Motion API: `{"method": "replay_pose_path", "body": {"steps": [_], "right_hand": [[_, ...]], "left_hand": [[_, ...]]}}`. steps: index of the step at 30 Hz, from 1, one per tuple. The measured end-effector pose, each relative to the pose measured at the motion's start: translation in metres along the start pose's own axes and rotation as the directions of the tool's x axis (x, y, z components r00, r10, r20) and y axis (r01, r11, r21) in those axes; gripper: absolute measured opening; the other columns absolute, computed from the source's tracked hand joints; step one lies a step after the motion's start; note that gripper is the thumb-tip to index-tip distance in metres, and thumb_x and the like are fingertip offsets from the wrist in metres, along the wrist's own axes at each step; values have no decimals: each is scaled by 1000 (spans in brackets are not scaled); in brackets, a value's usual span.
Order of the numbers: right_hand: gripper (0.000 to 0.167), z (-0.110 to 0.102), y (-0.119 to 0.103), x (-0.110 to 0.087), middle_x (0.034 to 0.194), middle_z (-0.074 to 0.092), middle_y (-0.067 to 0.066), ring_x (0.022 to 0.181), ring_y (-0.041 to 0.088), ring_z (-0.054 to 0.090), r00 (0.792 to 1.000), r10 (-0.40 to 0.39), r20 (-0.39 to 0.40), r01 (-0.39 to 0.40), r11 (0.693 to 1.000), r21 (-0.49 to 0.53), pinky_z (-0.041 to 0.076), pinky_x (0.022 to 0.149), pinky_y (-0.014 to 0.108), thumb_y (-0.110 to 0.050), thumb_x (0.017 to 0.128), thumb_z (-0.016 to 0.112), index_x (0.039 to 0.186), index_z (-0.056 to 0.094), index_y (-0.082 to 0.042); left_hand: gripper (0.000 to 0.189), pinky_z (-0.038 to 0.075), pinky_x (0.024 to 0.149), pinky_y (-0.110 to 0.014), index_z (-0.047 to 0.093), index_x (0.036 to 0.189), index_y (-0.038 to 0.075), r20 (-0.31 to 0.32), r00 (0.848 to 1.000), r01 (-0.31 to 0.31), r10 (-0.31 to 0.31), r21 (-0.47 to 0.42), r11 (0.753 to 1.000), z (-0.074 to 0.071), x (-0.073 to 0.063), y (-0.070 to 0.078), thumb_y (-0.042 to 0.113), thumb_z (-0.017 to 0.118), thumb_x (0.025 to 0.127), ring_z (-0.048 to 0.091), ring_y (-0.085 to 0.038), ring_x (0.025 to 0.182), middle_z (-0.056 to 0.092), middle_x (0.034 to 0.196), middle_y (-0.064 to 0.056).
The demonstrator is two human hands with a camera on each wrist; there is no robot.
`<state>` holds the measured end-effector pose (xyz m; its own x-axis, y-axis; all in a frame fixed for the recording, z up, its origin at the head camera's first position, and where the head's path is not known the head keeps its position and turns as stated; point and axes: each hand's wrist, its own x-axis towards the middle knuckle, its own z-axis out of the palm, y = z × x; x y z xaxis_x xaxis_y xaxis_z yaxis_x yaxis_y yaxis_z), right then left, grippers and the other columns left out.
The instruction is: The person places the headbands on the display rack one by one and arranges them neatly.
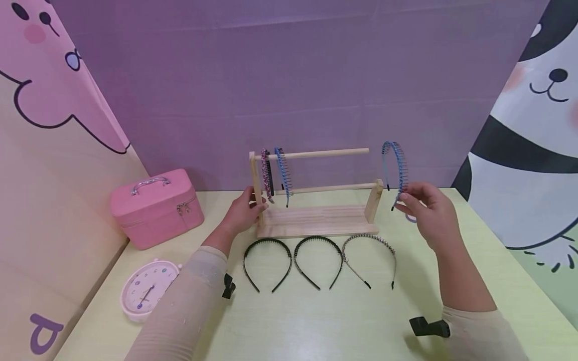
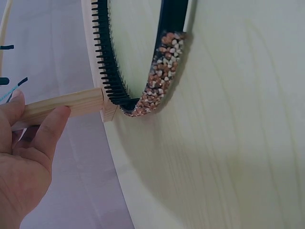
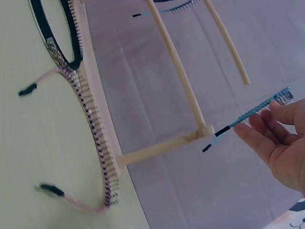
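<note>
At the right end of a wooden rack (image 1: 316, 229), my right hand (image 1: 431, 215) pinches a blue toothed headband (image 1: 401, 163) by one arm. The headband is upright, just off the top rod's free end. In the right wrist view the same blue headband (image 3: 257, 109) lies between thumb and fingers. My left hand (image 1: 241, 213) grips the rack's left post (image 2: 62, 105) between thumb and fingers. Near that post, a pink glittery headband (image 1: 264, 175), a black headband (image 1: 270, 178) and another blue headband (image 1: 283, 170) hang on the top rod (image 1: 325, 153).
Before the rack lie two black headbands (image 1: 267, 240) (image 1: 318, 237) and a jewelled headband (image 1: 370, 235). A pink case (image 1: 158, 213) stands at the left, behind a pink clock (image 1: 151, 288). A lower rod (image 1: 334, 189) ends at the rack's short right post (image 1: 374, 200).
</note>
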<state>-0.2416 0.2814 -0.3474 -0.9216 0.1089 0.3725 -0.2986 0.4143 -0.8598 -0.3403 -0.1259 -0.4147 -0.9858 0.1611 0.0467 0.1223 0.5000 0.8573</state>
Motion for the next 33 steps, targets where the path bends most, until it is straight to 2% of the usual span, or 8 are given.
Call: {"method": "replay_pose_path", "body": {"steps": [3,6,9,15,22,28,33], "right_hand": [[20,11,-2,3,101,59,-3,92,5,64,998,-48,-38,52,992,117,55,79,19,-11,98,60,113,58,2],[21,21,-5,7,101,60,-4,93,3,63,996,-75,-57,83,984,155,54,80,19,-9,98,60,113,57,5],[21,28,-9,10,102,59,-3,95,3,62,994,-98,-49,105,978,179,54,81,18,-9,98,60,113,57,5],[16,44,-15,16,99,60,2,88,7,66,991,-135,-4,130,943,306,55,81,20,-7,96,62,109,59,3],[21,72,-24,19,103,59,1,94,9,65,988,-145,60,125,959,255,55,84,23,-11,98,61,111,59,4],[21,97,-26,23,107,57,8,97,8,61,981,-150,124,118,965,232,55,86,24,-13,98,60,110,59,4],[21,118,-26,25,107,56,14,98,16,60,970,-162,181,118,965,233,55,87,25,-11,99,59,111,58,6]], "left_hand": [[45,56,86,-45,39,140,12,-2,1000,2,-2,4,1000,0,-1,0,23,59,100,54,-27,127,56,130,-10],[46,56,88,-46,38,140,12,-2,1000,2,-2,5,1000,1,-1,1,23,58,100,54,-28,128,56,130,-10],[47,56,89,-46,38,141,12,-2,1000,6,-6,-1,1000,1,-1,0,23,58,100,54,-28,129,56,130,-10],[47,56,88,-47,38,140,12,1,1000,2,-2,1,1000,0,0,-1,25,59,100,53,-28,129,56,130,-11],[45,56,87,-46,39,139,13,4,1000,-3,3,-10,1000,0,0,-1,24,59,100,55,-28,127,57,129,-10],[44,56,87,-47,40,138,12,-4,1000,-8,8,-6,1000,0,1,0,22,59,100,55,-28,126,57,126,-9],[45,56,87,-46,39,139,11,2,1000,-7,7,-7,1000,-1,1,-1,22,58,100,55,-28,127,57,128,-10]]}}
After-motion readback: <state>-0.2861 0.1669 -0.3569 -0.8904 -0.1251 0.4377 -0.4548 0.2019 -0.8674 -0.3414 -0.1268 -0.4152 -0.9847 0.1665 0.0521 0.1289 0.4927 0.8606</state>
